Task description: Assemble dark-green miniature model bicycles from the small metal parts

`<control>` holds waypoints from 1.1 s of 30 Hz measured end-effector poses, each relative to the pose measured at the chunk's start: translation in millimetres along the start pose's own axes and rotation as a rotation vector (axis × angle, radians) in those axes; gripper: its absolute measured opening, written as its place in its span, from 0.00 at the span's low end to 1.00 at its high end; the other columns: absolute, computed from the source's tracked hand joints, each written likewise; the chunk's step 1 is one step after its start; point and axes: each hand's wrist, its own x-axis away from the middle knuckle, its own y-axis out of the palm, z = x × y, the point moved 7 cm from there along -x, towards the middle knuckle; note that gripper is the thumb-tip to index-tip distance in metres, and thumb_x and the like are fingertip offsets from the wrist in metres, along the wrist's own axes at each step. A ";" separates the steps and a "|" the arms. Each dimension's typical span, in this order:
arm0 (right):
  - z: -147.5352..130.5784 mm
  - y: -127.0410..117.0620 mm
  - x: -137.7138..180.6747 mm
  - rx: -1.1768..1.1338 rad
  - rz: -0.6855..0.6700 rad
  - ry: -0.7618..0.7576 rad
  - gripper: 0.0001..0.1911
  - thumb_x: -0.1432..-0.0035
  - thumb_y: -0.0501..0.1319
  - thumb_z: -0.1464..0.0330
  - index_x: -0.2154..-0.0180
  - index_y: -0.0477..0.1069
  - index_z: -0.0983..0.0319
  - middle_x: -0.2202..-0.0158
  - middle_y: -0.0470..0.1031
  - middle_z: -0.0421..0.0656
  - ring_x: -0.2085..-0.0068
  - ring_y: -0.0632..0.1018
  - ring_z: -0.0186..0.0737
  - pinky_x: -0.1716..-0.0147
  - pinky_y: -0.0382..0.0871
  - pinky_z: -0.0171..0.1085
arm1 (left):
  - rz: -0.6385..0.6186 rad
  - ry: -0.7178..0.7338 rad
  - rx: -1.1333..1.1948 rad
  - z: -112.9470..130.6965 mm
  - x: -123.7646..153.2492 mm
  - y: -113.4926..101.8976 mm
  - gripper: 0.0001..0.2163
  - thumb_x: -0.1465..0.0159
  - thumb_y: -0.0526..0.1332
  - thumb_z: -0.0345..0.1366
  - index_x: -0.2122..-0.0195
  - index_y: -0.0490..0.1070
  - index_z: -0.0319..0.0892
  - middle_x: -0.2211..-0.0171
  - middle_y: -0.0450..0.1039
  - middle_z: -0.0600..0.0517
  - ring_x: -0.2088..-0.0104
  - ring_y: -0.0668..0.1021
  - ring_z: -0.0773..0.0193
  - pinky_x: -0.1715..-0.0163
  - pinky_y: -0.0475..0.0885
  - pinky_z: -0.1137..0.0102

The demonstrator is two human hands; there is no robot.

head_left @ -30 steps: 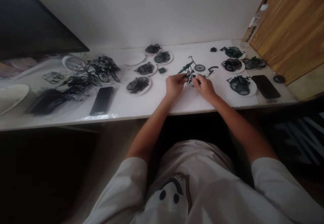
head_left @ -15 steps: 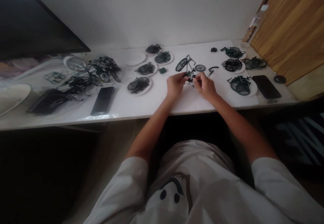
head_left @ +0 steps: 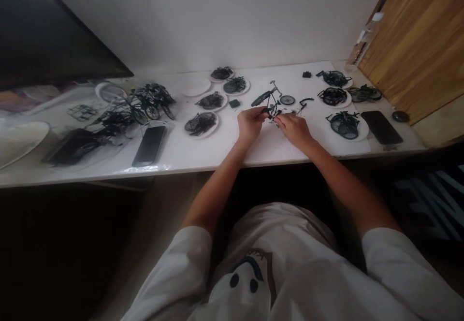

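Between my hands, above the white sheet, is a partly built model bicycle (head_left: pixel 271 99) with one wheel fitted and its handlebar pointing away from me. My left hand (head_left: pixel 251 122) grips its frame from the left with thumb and fingers closed. My right hand (head_left: pixel 295 128) pinches at the bicycle's lower end; any small part between those fingertips is too small to make out. Just beyond lies a loose wheel (head_left: pixel 287 100). A curved black part (head_left: pixel 306 101) rests to the right of it.
White plates of bicycle parts stand left (head_left: pixel 210 126) and right (head_left: pixel 361 128). Several finished model bicycles (head_left: pixel 152 102) crowd the left side, near a phone (head_left: pixel 149 144). Another phone (head_left: pixel 382 126) and a plastic bottle (head_left: pixel 369 31) are at the right. A small green piece (head_left: pixel 234 103) lies mid-table.
The bicycle has tilted, so its fitted wheel now looks narrower. My right hand has shifted slightly down, its fingers flatter against the bicycle's lower end. My left hand keeps its hold.
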 end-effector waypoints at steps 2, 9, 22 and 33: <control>-0.9 -0.7 0.5 -0.013 -0.001 0.021 0.20 0.17 0.56 0.58 0.59 0.81 0.60 0.60 0.87 0.51 0.61 0.82 0.47 0.61 0.66 0.41 | 0.028 0.011 -0.013 4.9 2.2 -3.2 0.12 0.32 0.73 0.31 0.49 0.91 0.44 0.54 0.92 0.45 0.52 0.91 0.53 0.47 0.85 0.63; -16.1 -8.7 4.3 -0.405 0.023 0.101 0.26 0.17 0.52 0.49 0.61 0.77 0.58 0.69 0.83 0.44 0.70 0.79 0.41 0.61 0.70 0.41 | 0.083 0.051 -0.108 25.4 9.3 -10.8 0.12 0.31 0.73 0.29 0.49 0.91 0.46 0.52 0.92 0.47 0.50 0.92 0.50 0.43 0.84 0.60; -38.3 0.2 8.3 -1.405 -0.198 0.670 0.32 0.32 0.70 0.36 0.67 0.68 0.55 0.84 0.52 0.27 0.81 0.63 0.31 0.80 0.53 0.33 | 0.151 0.082 -0.209 46.7 17.5 -16.7 0.08 0.30 0.73 0.30 0.55 0.92 0.46 0.57 0.92 0.47 0.59 0.91 0.53 0.49 0.82 0.63; -24.8 -26.9 -1.0 -0.624 0.033 0.196 0.33 0.22 0.54 0.35 0.57 0.77 0.56 0.65 0.81 0.44 0.66 0.79 0.41 0.63 0.72 0.40 | 0.129 0.094 -0.087 45.6 12.3 -15.1 0.12 0.31 0.72 0.29 0.49 0.91 0.48 0.50 0.92 0.48 0.49 0.91 0.54 0.41 0.84 0.62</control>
